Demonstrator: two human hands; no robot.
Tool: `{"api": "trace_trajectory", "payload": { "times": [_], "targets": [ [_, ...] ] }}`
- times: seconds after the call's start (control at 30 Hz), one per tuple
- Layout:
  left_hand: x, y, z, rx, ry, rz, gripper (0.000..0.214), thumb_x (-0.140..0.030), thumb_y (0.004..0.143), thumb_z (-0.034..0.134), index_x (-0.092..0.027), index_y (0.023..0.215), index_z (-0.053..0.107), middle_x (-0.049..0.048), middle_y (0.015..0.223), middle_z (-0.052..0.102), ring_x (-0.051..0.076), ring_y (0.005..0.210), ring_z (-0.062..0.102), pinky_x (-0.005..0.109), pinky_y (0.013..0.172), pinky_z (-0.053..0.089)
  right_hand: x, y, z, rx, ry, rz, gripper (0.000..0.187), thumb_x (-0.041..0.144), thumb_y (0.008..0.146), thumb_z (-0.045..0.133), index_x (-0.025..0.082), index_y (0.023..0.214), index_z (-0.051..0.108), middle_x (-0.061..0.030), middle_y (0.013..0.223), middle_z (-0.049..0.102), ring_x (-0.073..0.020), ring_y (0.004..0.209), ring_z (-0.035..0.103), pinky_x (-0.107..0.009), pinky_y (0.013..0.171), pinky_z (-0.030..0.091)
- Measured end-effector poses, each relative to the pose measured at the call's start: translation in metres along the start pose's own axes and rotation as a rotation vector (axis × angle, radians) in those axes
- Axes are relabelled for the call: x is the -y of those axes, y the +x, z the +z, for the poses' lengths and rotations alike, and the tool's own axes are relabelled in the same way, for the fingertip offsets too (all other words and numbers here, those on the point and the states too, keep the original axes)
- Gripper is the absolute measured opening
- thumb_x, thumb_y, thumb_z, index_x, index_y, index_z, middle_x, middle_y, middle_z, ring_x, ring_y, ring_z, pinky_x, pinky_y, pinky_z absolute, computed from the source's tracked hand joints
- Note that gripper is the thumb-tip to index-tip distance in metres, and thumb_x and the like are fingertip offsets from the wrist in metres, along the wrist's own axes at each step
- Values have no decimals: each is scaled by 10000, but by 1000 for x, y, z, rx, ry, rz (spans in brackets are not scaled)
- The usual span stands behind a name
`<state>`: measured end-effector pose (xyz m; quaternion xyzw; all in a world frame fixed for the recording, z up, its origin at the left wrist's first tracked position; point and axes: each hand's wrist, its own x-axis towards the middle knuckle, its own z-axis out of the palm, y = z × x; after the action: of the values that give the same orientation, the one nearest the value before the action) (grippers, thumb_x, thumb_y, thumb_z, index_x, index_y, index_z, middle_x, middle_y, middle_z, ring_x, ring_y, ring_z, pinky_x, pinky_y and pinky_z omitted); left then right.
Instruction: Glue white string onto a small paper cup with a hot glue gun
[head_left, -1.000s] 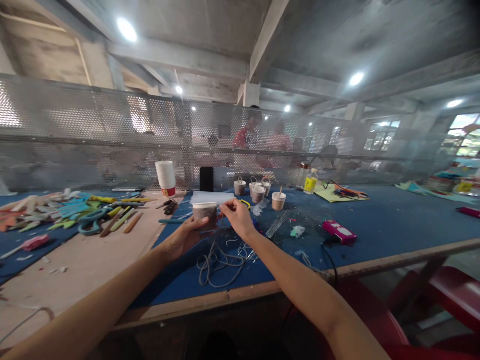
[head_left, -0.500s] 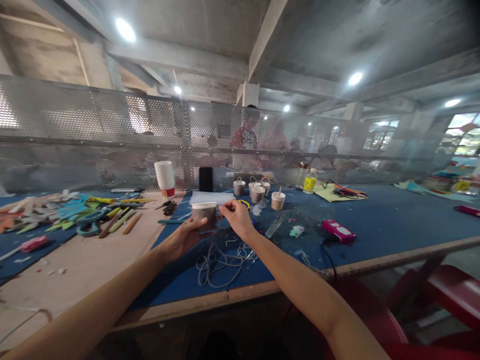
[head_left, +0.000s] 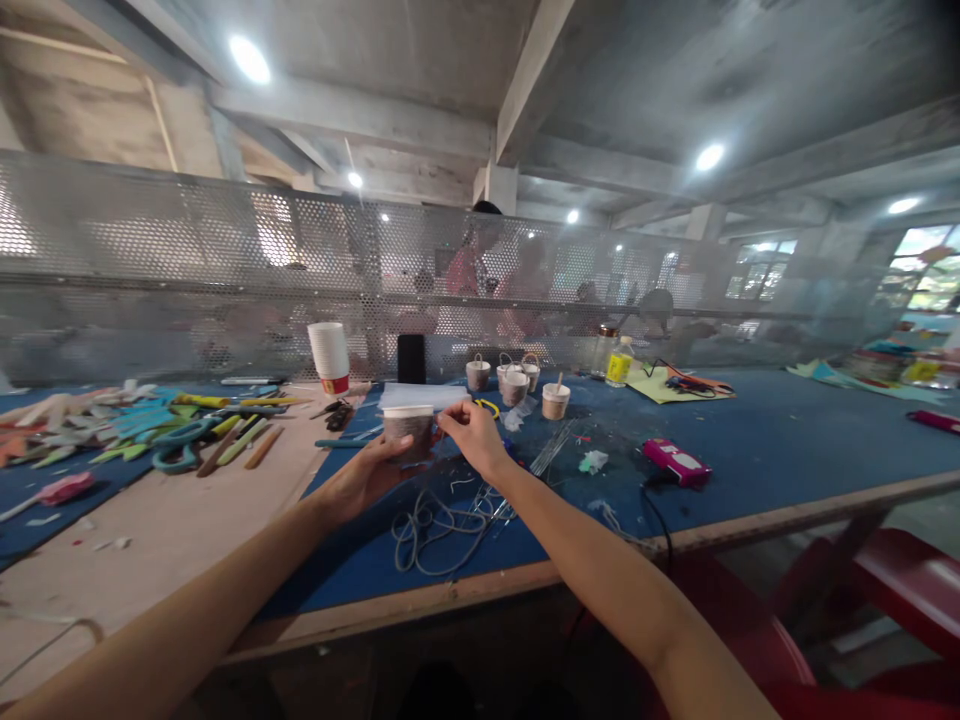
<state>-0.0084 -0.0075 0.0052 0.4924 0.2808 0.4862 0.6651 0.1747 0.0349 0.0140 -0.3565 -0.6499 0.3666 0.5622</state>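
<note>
A small paper cup (head_left: 407, 424) with a white rim and a brown-grey wrapped side stands upright in the air above the blue table. My left hand (head_left: 379, 465) is closed around its lower left side. At the cup's right edge, the thumb and fingertips of my right hand (head_left: 466, 425) are pinched together; anything between them is too small to make out. Below the hands lies a loose coil of grey cord (head_left: 439, 535). Just behind the cup is a white sheet (head_left: 439, 392).
A stack of white cups (head_left: 329, 352) and a dark phone (head_left: 411, 358) stand behind. Several small cups with handles (head_left: 514, 386) are grouped back right. Blue scissors (head_left: 180, 445) and craft pieces lie left; a magenta device (head_left: 676, 462) sits right. A perforated metal screen (head_left: 225, 250) backs the table.
Both hands and the cup stay almost in the same place, with only a slight shift of my right fingertips. Behind the screen, a person has leaned to the left.
</note>
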Motion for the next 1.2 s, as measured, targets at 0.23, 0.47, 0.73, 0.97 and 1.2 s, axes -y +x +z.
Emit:
{"api": "trace_trajectory", "payload": {
  "times": [0.23, 0.47, 0.73, 0.97, 1.2],
  "targets": [
    [1, 1, -3, 43, -11, 4, 349, -267, 876, 651, -208, 1213, 717, 107, 1235, 721, 261, 1073, 666, 379, 935, 503, 0, 0, 0, 8, 15, 0, 114, 277, 805, 663, 199, 730, 627, 13, 663, 683, -171, 680, 668, -270, 695, 496],
    [2, 2, -4, 35, -13, -18, 346, -276, 863, 662, -223, 1197, 732, 92, 1238, 726, 270, 1071, 665, 388, 948, 493, 4, -1, 0, 22, 81, 59, 108, 259, 802, 669, 194, 729, 623, 18, 637, 679, -163, 656, 670, -263, 683, 497],
    [3, 4, -3, 16, 41, 41, 363, -286, 868, 665, -215, 1220, 720, 97, 1275, 706, 281, 1165, 622, 384, 976, 470, 3, -2, 1, 28, 122, 83, 97, 255, 803, 665, 187, 740, 637, 13, 636, 686, -167, 664, 679, -273, 715, 509],
    [-2, 2, 1, 13, 95, 65, 340, -231, 848, 685, -224, 1185, 732, 109, 1251, 716, 302, 1174, 633, 400, 981, 468, -1, 0, 0, 21, 100, 62, 112, 272, 813, 654, 192, 738, 633, 10, 636, 684, -172, 666, 679, -279, 714, 518],
    [-2, 2, 2, 8, 86, 65, 366, -242, 817, 731, -217, 1182, 733, 126, 1228, 725, 305, 1179, 637, 420, 1011, 457, -3, 0, 0, 19, 112, 53, 131, 293, 817, 650, 199, 732, 616, 9, 627, 675, -170, 649, 676, -280, 706, 525]
  ]
}}
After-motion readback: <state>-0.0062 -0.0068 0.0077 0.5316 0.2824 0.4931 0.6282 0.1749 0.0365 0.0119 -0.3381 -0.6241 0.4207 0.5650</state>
